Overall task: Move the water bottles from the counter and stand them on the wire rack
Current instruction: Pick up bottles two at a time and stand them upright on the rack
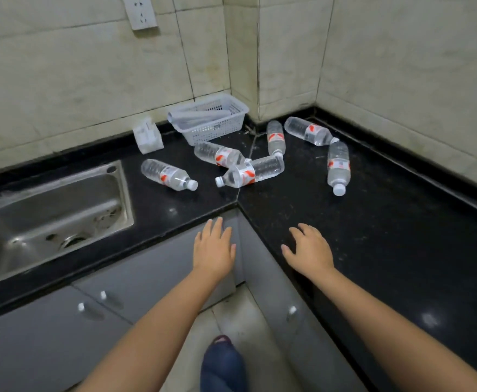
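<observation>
Several clear water bottles with red-and-white labels and white caps lie on their sides in the corner of a black counter [373, 222]. One bottle [169, 175] lies nearest the sink. Two bottles [219, 155] [251, 171] touch in the middle. Another bottle [276, 138] points toward the wall corner, and two more [308, 131] [338, 166] lie to the right. My left hand [214, 248] hovers open in front of the counter's inner corner. My right hand [311, 248] is open over the counter edge. Both hands are empty and apart from the bottles. No wire rack is in view.
A steel sink [47, 219] is set into the counter at left. A white plastic basket [209, 118] holding rolled clear material stands against the back wall, with a small white carton [147, 136] beside it. Grey cabinet doors [152, 275] run below. A wall socket [140, 12] sits above.
</observation>
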Demonstrator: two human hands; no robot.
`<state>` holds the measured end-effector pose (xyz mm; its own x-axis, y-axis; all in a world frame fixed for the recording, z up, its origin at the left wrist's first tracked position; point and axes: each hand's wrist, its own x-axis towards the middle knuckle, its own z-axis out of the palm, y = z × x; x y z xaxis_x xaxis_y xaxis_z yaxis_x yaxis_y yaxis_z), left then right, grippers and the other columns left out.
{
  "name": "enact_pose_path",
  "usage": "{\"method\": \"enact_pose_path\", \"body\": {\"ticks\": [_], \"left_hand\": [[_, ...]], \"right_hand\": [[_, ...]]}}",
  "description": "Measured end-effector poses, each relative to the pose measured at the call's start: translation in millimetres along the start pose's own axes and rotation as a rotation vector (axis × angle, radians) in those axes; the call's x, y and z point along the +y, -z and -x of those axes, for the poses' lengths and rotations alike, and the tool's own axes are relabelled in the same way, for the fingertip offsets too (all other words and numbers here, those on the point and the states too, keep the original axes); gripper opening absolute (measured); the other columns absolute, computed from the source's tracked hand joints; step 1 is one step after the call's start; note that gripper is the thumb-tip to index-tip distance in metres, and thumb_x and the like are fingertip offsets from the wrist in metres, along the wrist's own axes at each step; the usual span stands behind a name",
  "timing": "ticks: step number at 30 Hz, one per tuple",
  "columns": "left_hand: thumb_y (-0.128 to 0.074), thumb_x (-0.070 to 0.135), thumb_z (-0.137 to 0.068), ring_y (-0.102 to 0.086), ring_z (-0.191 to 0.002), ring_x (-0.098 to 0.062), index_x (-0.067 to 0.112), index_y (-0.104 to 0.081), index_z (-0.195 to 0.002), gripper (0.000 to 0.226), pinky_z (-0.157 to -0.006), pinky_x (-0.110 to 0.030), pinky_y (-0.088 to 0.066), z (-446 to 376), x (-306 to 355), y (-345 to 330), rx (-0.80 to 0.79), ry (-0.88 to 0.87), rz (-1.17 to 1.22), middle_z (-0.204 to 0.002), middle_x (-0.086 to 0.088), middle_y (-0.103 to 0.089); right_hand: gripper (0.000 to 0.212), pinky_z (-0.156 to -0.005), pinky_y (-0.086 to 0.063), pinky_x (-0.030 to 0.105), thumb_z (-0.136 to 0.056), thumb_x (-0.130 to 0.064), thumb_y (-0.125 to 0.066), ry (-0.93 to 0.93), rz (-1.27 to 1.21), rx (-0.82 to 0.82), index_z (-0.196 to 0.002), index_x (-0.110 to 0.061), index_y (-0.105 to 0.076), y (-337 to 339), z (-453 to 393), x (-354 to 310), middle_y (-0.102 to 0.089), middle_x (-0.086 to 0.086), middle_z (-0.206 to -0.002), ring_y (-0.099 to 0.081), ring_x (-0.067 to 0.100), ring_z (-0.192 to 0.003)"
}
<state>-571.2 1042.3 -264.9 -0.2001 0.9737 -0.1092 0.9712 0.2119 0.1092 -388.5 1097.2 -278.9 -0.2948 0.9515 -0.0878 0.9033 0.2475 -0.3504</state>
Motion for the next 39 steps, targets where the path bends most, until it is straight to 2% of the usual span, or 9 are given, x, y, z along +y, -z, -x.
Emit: {"method": "enact_pose_path", "body": {"ticks": [5,11,18,21,23,27,29,32,39], "left_hand": [[-0.036,0.031,-0.098,-0.009,-0.145,-0.025,0.012,-0.025,-0.144,0.051,-0.117,-0.04,-0.019,-115,-16,-1,-0.022,-0.165,-0.009,-0.157,-0.008,-0.013],[-0.055,0.025,-0.086,-0.044,-0.122,-0.031,0.006,-0.05,-0.12,0.039,-0.103,-0.039,-0.036,-241,-8,16,0.023,-0.403,0.041,-0.127,-0.013,-0.05],[-0.063,0.026,-0.083,-0.043,-0.125,-0.031,0.005,-0.036,-0.135,0.062,-0.105,-0.04,-0.035,-307,13,-2,-0.045,-0.408,-0.048,-0.138,-0.016,-0.043],[-0.087,0.015,-0.05,-0.065,-0.094,-0.033,0.0,-0.055,-0.115,0.074,-0.079,-0.039,-0.056,-318,9,-15,-0.004,-0.454,-0.128,-0.111,-0.022,-0.064],[-0.091,0.011,-0.028,-0.069,-0.071,-0.032,0.002,-0.054,-0.101,0.082,-0.06,-0.036,-0.058,-326,6,-22,0.028,-0.482,-0.132,-0.091,-0.021,-0.07],[-0.094,0.018,-0.02,-0.066,-0.06,-0.032,0.004,-0.063,-0.088,0.076,-0.052,-0.037,-0.056,-333,8,-24,-0.01,-0.48,-0.12,-0.082,-0.019,-0.068],[-0.091,0.013,-0.032,-0.065,-0.063,-0.034,0.003,-0.063,-0.09,0.065,-0.056,-0.038,-0.055,-334,12,-21,-0.035,-0.451,-0.12,-0.084,-0.02,-0.067],[-0.07,0.014,-0.073,-0.056,-0.099,-0.034,0.004,-0.052,-0.114,0.046,-0.083,-0.04,-0.047,-339,12,-15,-0.131,-0.391,-0.052,-0.114,-0.017,-0.057],[-0.067,0.024,-0.079,-0.049,-0.113,-0.024,0.013,-0.04,-0.13,0.059,-0.09,-0.031,-0.042,-329,30,0,-0.285,-0.678,-0.02,-0.129,-0.006,-0.05]], "right_hand": [[0.052,-0.11,-0.029,0.037,-0.09,-0.032,-0.049,-0.22,-0.012,0.067,-0.136,-0.01,-0.038,9,-74,18,-0.034,0.01,-0.147,-0.027,0.025,-0.137],[0.049,-0.097,-0.04,0.041,-0.088,-0.028,-0.053,-0.487,-0.039,0.162,-0.131,-0.005,-0.044,31,-145,34,-0.048,0.015,-0.135,-0.042,0.033,-0.124],[0.051,-0.096,-0.04,0.044,-0.086,-0.03,-0.056,-0.622,-0.018,0.164,-0.129,-0.005,-0.043,46,-209,60,-0.045,0.017,-0.135,-0.041,0.036,-0.122],[0.061,-0.096,-0.04,0.046,-0.082,-0.035,-0.063,-0.655,0.009,0.17,-0.129,-0.004,-0.04,51,-251,77,-0.045,0.021,-0.131,-0.043,0.039,-0.119],[0.067,-0.097,-0.039,0.047,-0.078,-0.04,-0.066,-0.72,-0.01,0.168,-0.128,-0.006,-0.038,53,-279,89,-0.045,0.022,-0.129,-0.043,0.039,-0.119],[0.075,-0.099,-0.036,0.049,-0.08,-0.034,-0.066,-0.852,-0.093,0.161,-0.137,-0.009,-0.024,45,-309,104,-0.04,0.025,-0.133,-0.041,0.04,-0.122],[0.073,-0.097,-0.038,0.049,-0.081,-0.03,-0.065,-0.83,-0.033,0.179,-0.137,-0.008,-0.023,38,-310,106,-0.04,0.026,-0.132,-0.042,0.041,-0.12],[0.073,-0.095,-0.039,0.048,-0.081,-0.031,-0.064,-0.74,0.027,0.132,-0.138,-0.011,-0.022,35,-297,109,-0.04,0.024,-0.131,-0.042,0.039,-0.119],[0.083,-0.1,-0.035,0.045,-0.079,-0.028,-0.066,-0.57,0.03,-0.086,-0.143,-0.02,-0.014,37,-209,109,-0.035,0.007,-0.14,-0.038,0.03,-0.127]]}}
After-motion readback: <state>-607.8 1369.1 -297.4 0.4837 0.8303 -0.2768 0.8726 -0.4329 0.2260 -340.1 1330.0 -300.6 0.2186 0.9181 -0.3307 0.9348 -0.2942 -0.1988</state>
